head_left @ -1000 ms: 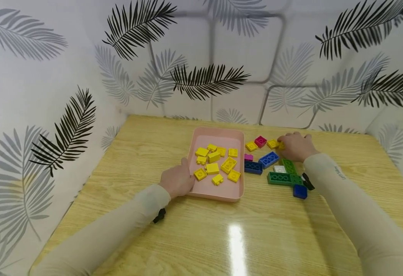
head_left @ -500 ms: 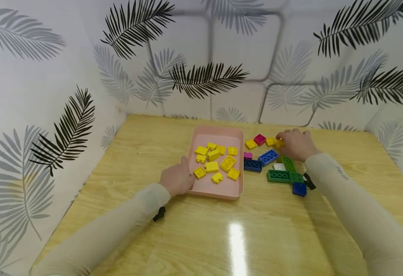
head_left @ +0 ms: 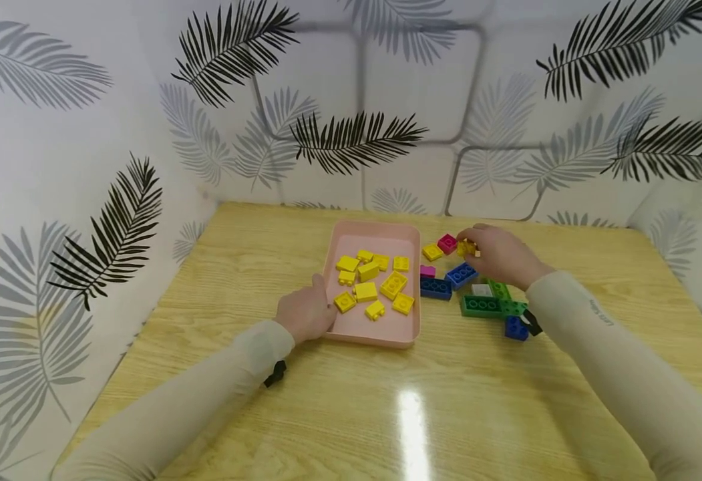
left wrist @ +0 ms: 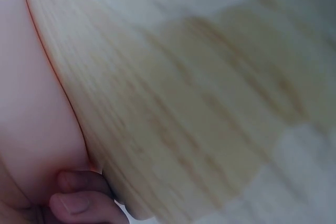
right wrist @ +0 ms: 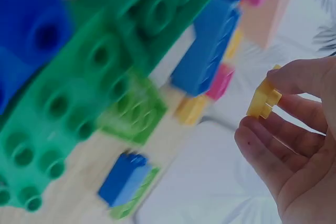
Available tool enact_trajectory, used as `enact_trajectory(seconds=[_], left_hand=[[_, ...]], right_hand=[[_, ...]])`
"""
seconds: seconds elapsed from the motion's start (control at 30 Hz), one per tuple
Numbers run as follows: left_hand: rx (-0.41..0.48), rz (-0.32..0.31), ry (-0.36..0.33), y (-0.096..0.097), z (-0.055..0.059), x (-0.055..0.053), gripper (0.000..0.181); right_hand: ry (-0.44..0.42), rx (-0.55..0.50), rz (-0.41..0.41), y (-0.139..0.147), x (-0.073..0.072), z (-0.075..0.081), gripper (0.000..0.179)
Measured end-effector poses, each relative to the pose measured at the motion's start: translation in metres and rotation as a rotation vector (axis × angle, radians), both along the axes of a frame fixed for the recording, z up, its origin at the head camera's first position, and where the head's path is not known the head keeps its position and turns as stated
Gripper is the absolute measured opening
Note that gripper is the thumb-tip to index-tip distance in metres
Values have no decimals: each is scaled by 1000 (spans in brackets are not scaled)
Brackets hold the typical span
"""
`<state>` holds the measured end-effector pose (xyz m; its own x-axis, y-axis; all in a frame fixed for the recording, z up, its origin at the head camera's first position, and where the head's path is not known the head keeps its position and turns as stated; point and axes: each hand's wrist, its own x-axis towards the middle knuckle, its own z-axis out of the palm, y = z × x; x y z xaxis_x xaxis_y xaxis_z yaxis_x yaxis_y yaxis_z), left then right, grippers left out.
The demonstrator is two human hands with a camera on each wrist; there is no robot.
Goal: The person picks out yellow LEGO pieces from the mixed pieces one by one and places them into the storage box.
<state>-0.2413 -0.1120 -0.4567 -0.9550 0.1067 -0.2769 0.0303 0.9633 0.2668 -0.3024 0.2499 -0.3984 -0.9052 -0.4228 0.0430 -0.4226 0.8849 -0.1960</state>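
My left hand (head_left: 305,312) grips the near left side of a pink tray (head_left: 369,342); its curled fingers (left wrist: 84,205) show against the tray wall in the left wrist view. Inside the tray lie several yellow toy bricks (head_left: 365,292). At the back right, my right hand (head_left: 502,255) pinches a small yellow brick (right wrist: 262,99) between thumb and fingertips. In the head view that brick overlaps another yellow one on the table. Beside it lie a red brick (head_left: 447,243) and a yellow brick (head_left: 432,252).
Right of the tray are a dark blue brick (head_left: 435,288), a blue brick (head_left: 461,274), a magenta brick (head_left: 427,271) and a white one (head_left: 481,290). Green bricks (head_left: 481,306) and a blue brick (head_left: 515,328) lie under the right wrist. A patterned wall (head_left: 399,180) backs the table.
My right hand has moved left with the pinched yellow brick, toward the red brick. The left hand stays at the tray.
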Motion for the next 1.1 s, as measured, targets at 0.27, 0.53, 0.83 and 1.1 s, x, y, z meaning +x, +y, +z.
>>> enact_trajectory(seconds=[0.27, 0.53, 0.83, 1.1], left_hand=[[-20, -12, 29, -1, 1, 0, 42], [-14, -22, 40, -1, 1, 0, 37], [-19, -18, 32, -1, -1, 0, 40], [-19, -15, 28, -1, 0, 0, 39]], right_hand=[[4, -24, 105, -41, 26, 13, 40], [-49, 18, 200, -77, 51, 13, 44], [-157, 44, 236, -101, 68, 5, 44], [-239, 76, 234, -115, 76, -5, 43]])
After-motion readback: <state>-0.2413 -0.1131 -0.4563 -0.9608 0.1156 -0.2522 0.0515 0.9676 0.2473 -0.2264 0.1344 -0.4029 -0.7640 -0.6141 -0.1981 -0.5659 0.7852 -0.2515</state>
